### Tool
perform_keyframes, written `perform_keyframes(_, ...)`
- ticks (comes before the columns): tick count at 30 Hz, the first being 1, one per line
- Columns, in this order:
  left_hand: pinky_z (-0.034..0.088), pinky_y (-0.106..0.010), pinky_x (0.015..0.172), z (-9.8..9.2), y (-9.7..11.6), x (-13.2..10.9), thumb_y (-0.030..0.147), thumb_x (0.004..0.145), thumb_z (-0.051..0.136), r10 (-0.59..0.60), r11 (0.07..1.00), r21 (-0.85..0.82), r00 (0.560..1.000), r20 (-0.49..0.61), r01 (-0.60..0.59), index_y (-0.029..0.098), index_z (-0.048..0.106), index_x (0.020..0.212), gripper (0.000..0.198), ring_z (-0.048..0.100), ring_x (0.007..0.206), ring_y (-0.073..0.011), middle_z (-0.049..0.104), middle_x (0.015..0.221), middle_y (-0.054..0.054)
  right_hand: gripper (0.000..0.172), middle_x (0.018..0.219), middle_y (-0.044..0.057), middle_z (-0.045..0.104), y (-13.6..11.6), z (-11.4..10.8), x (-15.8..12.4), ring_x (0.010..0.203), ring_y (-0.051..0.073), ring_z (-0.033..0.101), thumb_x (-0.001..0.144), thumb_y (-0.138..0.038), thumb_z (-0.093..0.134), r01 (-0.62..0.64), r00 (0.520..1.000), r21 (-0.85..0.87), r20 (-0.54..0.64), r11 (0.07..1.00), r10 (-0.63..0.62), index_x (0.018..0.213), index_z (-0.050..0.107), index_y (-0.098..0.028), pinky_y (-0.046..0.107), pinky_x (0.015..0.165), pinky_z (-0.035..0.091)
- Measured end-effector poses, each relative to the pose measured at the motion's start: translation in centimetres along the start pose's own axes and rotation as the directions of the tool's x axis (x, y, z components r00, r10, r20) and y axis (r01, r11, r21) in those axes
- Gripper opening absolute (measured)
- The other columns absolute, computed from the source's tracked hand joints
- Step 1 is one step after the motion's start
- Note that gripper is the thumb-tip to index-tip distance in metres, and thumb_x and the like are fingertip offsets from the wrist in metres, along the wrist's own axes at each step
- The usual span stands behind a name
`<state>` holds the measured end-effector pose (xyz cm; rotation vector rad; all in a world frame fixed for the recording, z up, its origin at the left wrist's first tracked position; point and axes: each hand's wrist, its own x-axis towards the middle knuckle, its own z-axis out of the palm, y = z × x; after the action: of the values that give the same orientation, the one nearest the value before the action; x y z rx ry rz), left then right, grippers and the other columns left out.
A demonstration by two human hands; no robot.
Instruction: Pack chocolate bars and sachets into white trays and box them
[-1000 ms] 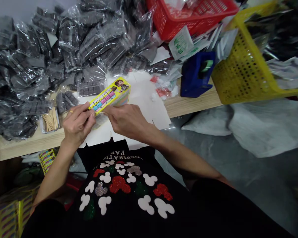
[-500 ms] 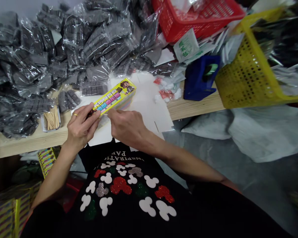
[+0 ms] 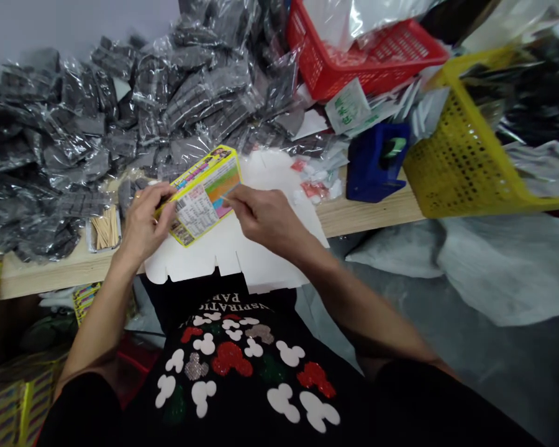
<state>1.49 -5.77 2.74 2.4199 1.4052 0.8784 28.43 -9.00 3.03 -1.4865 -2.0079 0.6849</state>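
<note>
Two hands are working over a yellow box (image 3: 202, 205), which is being held just above a white card sheet (image 3: 228, 251) on the wooden bench (image 3: 69, 276). The left hand (image 3: 144, 226) is wrapping its fingers around the box's lower end, seemingly steadying it, while the right hand (image 3: 265, 217) is pinching thumb and forefinger together at the box's edge, on something too thin to make out. Bagged dark bars (image 3: 186, 87) are lying heaped behind.

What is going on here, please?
A person holds a yellow printed box in their left hand, with its printed table side showing, and their right hand is at the box's edge. Under them lies a white die-cut card sheet on a wooden bench, beside clear bags of dark bars.
</note>
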Motion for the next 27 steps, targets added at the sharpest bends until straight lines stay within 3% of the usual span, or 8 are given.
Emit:
perform_keyframes(4, 0.058, -0.032, 0.087, 0.5, -1.5, -0.2, 0.054, 0.103, 0.058, -0.279, 0.931, -0.239, 0.96, 0.023, 0.276, 0.017, 0.08, 0.123, 0.047, 0.074, 0.096, -0.0213, 0.082, 0.112, -0.009, 0.038, 0.096, 0.01, 0.078, -0.8, 0.8, 0.4, 0.07, 0.022, 0.06, 0.099, -0.018, 0.045, -0.039, 0.99, -0.11, 0.131, 0.993, 0.054, 0.131, 0.065, -0.014, 0.032, 0.065, 0.029)
perform_keyframes(9, 0.056, -0.03, 0.078, 1.7, -2.3, -4.2, 0.066, 0.092, 0.068, -0.472, 0.801, -0.381, 0.879, 0.069, 0.461, 0.017, 0.084, 0.111, 0.054, 0.073, 0.086, -0.0209, 0.083, 0.101, -0.008, 0.04, 0.124, 0.015, 0.077, -2.3, 3.6, 1.7, 0.085, 0.023, 0.066, 0.099, -0.012, 0.043, 0.081, 0.971, -0.18, 0.234, 0.98, -0.037, 0.134, 0.063, -0.015, 0.034, 0.067, 0.032)
perform_keyframes(13, 0.056, -0.032, 0.08, 1.5, -2.7, -5.9, 0.053, 0.093, 0.066, -0.481, 0.818, -0.316, 0.873, 0.084, 0.481, 0.017, 0.084, 0.11, 0.044, 0.072, 0.088, -0.0212, 0.084, 0.103, -0.009, 0.04, 0.126, 0.016, 0.075, -2.6, 6.5, 2.5, 0.087, 0.023, 0.065, 0.097, -0.008, 0.047, 0.121, 0.949, -0.266, 0.312, 0.956, -0.033, 0.133, 0.063, -0.014, 0.035, 0.065, 0.028)
perform_keyframes(17, 0.054, -0.033, 0.08, 1.2, -2.9, -5.0, 0.04, 0.088, 0.072, -0.447, 0.86, -0.208, 0.885, 0.13, 0.466, 0.019, 0.085, 0.106, 0.03, 0.068, 0.084, -0.0195, 0.082, 0.097, -0.006, 0.034, 0.123, 0.016, 0.075, -2.3, 8.6, 2.2, 0.088, 0.022, 0.064, 0.097, -0.009, 0.047, 0.102, 0.966, -0.301, 0.259, 0.948, -0.022, 0.126, 0.064, -0.013, 0.034, 0.062, 0.026)
perform_keyframes(20, 0.05, -0.031, 0.071, 1.5, -3.0, -3.9, 0.039, 0.082, 0.081, -0.483, 0.838, -0.209, 0.864, 0.141, 0.503, 0.02, 0.085, 0.09, 0.021, 0.063, 0.074, -0.0174, 0.077, 0.083, -0.003, 0.029, 0.116, 0.015, 0.075, -1.9, 9.2, 1.7, 0.089, 0.022, 0.063, 0.099, -0.009, 0.045, 0.117, 0.977, -0.297, 0.206, 0.948, -0.056, 0.121, 0.064, -0.015, 0.034, 0.06, 0.024)
perform_keyframes(23, 0.049, -0.03, 0.069, 1.7, -3.2, -3.1, 0.03, 0.084, 0.076, -0.507, 0.808, -0.251, 0.846, 0.162, 0.533, 0.019, 0.081, 0.076, 0.014, 0.059, 0.067, -0.0152, 0.071, 0.072, -0.001, 0.027, 0.111, 0.013, 0.075, -1.7, 9.5, 1.5, 0.089, 0.022, 0.062, 0.1, -0.009, 0.045, 0.124, 0.981, -0.289, 0.177, 0.949, -0.074, 0.116, 0.065, -0.016, 0.033, 0.06, 0.025)
perform_keyframes(27, 0.05, -0.029, 0.069, 1.3, -3.4, -2.8, 0.023, 0.084, 0.072, -0.487, 0.807, -0.264, 0.849, 0.206, 0.527, 0.019, 0.08, 0.075, 0.013, 0.061, 0.068, -0.0145, 0.072, 0.073, -0.001, 0.026, 0.104, 0.011, 0.075, -1.4, 9.8, 1.4, 0.086, 0.02, 0.061, 0.099, -0.009, 0.044, 0.147, 0.984, -0.272, 0.136, 0.951, -0.113, 0.11, 0.066, -0.016, 0.033, 0.06, 0.025)
